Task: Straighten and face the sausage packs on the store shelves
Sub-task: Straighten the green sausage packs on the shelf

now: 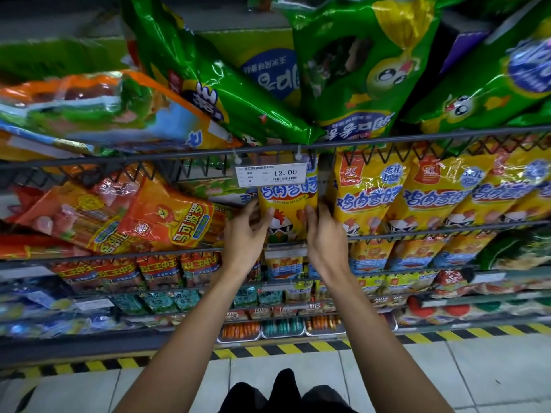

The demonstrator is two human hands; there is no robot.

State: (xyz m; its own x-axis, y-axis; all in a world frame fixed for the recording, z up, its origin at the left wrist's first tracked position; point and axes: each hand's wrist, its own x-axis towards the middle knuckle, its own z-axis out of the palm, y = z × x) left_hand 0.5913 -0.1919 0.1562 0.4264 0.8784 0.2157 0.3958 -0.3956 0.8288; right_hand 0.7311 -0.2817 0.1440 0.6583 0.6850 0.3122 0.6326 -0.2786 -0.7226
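A yellow chicken sausage pack point(287, 204) stands upright on the middle wire shelf, behind a price tag point(270, 175) reading 12.00. My left hand point(246, 235) grips its left edge and my right hand point(323, 236) grips its right edge, thumbs on the front. To its right, several more yellow packs point(429, 192) stand in a row, leaning slightly. Orange sausage packs point(161, 219) lie tilted and jumbled to the left.
Green snack-style packs point(354, 70) hang over the top shelf rail point(387, 140). Lower shelves hold red, teal and yellow small packs point(179, 269). A black-and-yellow striped strip point(286, 348) edges the base above the tiled floor.
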